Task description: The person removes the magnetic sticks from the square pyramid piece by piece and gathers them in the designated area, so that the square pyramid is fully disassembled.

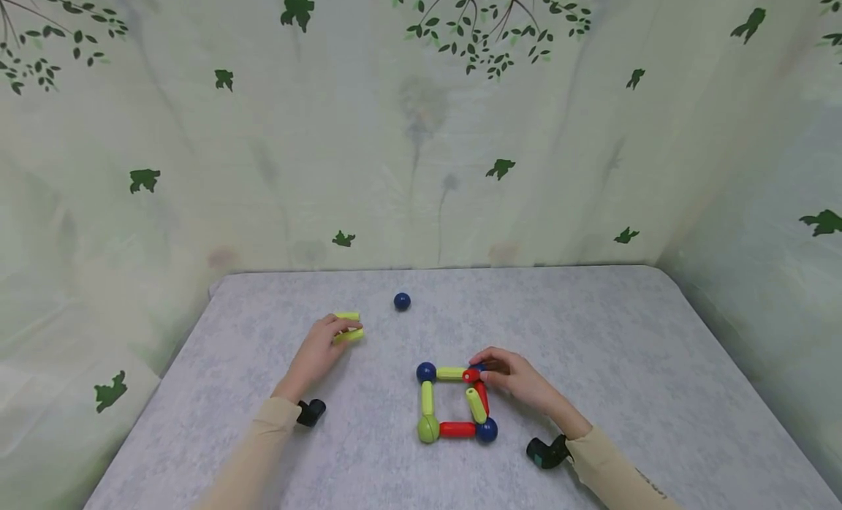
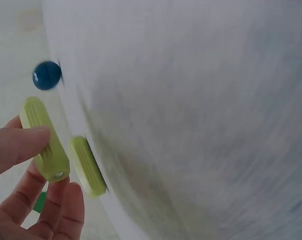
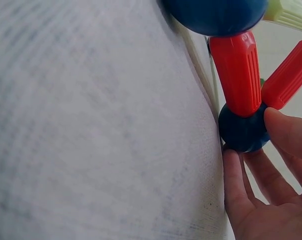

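My left hand [image 1: 317, 353] pinches a yellow-green ridged rod [image 2: 43, 137] between thumb and fingers, above the table. A second yellow-green rod [image 2: 87, 166] lies on the table just beyond it. My right hand [image 1: 522, 384] grips a blue ball [image 3: 241, 127] at the far right corner of a square of rods and balls. From that ball a red rod [image 3: 237, 75] runs along the square's right side, and another red rod [image 3: 289, 74] sticks up. At the near right blue ball [image 1: 487, 430], a yellow-green rod [image 1: 476, 405] rises at a tilt.
The square's left side has a blue ball [image 1: 426, 372], a yellow-green rod [image 1: 427, 398] and a green ball [image 1: 428, 428]. A red rod [image 1: 457, 429] forms its near side, a yellow-green rod [image 1: 450, 374] its far side. One loose blue ball [image 1: 402, 301] sits toward the table's back edge.
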Motion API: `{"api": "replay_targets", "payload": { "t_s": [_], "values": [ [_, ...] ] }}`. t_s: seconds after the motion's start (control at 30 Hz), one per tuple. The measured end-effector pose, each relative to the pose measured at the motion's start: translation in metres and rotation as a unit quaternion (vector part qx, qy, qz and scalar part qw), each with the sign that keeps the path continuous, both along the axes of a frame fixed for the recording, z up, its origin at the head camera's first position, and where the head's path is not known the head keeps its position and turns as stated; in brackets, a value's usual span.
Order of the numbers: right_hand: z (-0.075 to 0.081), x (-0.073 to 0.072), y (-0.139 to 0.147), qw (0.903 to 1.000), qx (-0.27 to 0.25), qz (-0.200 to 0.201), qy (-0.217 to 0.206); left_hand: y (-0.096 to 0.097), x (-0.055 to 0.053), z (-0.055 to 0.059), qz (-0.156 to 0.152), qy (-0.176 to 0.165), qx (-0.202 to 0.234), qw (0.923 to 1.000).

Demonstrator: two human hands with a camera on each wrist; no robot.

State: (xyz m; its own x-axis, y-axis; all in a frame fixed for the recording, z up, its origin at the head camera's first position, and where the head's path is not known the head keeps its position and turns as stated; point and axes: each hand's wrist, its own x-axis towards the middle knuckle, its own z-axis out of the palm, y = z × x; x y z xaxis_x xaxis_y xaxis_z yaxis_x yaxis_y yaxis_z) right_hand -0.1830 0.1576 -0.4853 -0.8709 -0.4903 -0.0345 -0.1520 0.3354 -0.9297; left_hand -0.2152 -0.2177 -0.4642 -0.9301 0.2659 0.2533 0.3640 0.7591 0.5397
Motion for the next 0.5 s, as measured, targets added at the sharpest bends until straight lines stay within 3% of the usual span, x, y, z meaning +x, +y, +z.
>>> {"api": "replay_targets", "payload": {
  "t_s": [0.23, 0.5],
  "values": [
    [0.000, 0.000, 0.000, 0.9999, -0.005, 0.001, -0.010, -0.011, -0.023, -0.004, 0.016, -0.006, -0.047, 0.9988],
    [-0.005, -0.004, 0.001, 0.9999, -0.005, 0.007, -0.006, -0.012, -0.036, -0.004, 0.046, -0.008, -0.078, 0.9959]
  ]
}}
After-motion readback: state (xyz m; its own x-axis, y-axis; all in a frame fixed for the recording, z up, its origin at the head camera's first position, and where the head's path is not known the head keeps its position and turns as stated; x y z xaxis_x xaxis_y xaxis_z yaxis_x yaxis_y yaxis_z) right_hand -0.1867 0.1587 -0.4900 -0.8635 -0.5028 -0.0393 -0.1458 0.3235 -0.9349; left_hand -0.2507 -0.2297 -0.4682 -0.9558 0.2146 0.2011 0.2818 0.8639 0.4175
